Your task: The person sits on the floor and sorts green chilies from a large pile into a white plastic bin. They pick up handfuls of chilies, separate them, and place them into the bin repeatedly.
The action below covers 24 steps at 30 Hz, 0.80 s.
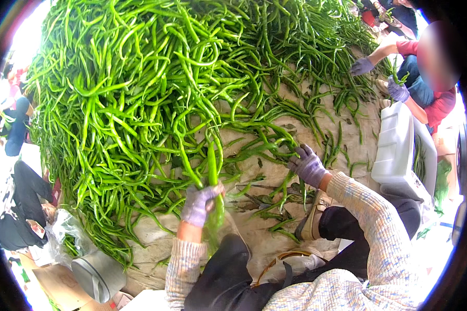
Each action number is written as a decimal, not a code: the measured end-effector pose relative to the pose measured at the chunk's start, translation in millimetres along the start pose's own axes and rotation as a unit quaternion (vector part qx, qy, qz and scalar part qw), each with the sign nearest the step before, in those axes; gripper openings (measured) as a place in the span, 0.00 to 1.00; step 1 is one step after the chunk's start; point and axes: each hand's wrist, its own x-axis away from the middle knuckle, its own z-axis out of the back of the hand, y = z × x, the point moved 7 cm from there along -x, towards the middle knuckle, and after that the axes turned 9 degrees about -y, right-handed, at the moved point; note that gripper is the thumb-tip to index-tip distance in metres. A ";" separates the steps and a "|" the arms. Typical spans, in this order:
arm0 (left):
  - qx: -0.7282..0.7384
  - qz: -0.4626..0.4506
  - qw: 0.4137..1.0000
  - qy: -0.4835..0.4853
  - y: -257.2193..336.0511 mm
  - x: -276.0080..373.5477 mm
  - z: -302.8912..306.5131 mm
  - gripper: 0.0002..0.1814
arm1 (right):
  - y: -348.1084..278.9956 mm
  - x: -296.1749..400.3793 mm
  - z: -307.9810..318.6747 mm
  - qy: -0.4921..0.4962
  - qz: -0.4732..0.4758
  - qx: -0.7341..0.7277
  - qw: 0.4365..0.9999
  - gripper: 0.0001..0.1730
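Note:
A large heap of long green chili peppers (140,77) lies before me on a pale cloth sheet (155,229). My left hand (199,205), in a thin purple glove, grips several long chili peppers (213,165). They stick out above and below the fist, and the lower ends are blurred. My right hand (308,166), gloved alike, has its fingers closed around the ends of several chili peppers (274,147) at the heap's near right edge. Part of its grip is hidden behind the fingers. Loose peppers (284,190) and dry leaves lie on the sheet between my hands.
A co-worker's gloved hands (362,67) are at the heap's right edge, one holding peppers. White plastic crates (395,144) stand at right. A grey bucket (99,274) and a clear plastic bag (68,229) are at lower left. A basket rim (292,254) shows between my legs.

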 end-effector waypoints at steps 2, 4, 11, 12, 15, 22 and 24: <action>0.030 0.022 0.999 -0.039 -2.9 24.4 -3.8 0.12 | -0.8 21.1 -14.2 -0.064 -0.019 0.000 0.998 0.16; 0.007 0.054 0.997 -0.054 4.9 53.5 -10.8 0.13 | 8.6 47.9 -35.9 -0.130 -0.057 0.022 0.990 0.19; -0.070 -0.022 0.994 -0.078 67.1 87.6 -39.8 0.16 | 49.3 68.3 8.0 0.175 -0.316 -0.244 0.900 0.20; -0.077 -0.034 0.995 -0.048 78.9 91.3 -38.7 0.17 | 54.5 65.2 26.7 0.240 -0.319 -0.285 0.871 0.21; -0.115 -0.058 0.992 0.019 103.0 96.3 -25.7 0.23 | 78.6 73.4 87.5 0.405 -0.304 -0.325 0.798 0.23; -0.095 -0.174 0.971 0.130 117.2 102.5 -27.4 0.27 | 96.8 59.9 83.6 0.332 -0.347 -0.392 0.785 0.32; -0.040 -0.220 0.968 0.113 112.6 111.1 -3.8 0.22 | 84.9 61.4 80.9 0.237 -0.375 -0.333 0.832 0.26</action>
